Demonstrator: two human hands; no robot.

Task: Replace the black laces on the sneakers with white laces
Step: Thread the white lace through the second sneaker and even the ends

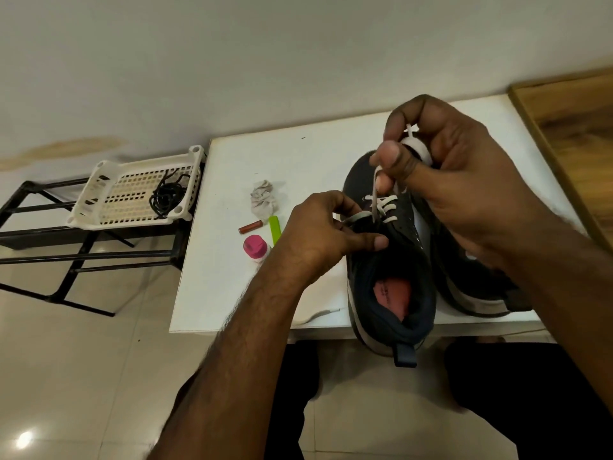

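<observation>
A dark sneaker (391, 280) with a red insole stands on the white table (298, 154), heel toward me. A white lace (381, 204) crosses its lower eyelets. My right hand (464, 180) pinches one end of that lace and holds it up above the toe. My left hand (321, 230) rests on the sneaker's left side, fingers pinching the other lace end near an eyelet. The second dark sneaker (474, 287) lies to the right, mostly hidden under my right forearm. The black laces (167, 195) lie coiled in a white basket (99, 190).
The basket sits on a black metal rack (43, 234) left of the table. On the table lie a crumpled cloth (263, 197), a small brown tube (250, 226), a green stick (274, 229) and a pink-capped bottle (254, 249). A wooden panel (570, 114) borders the right.
</observation>
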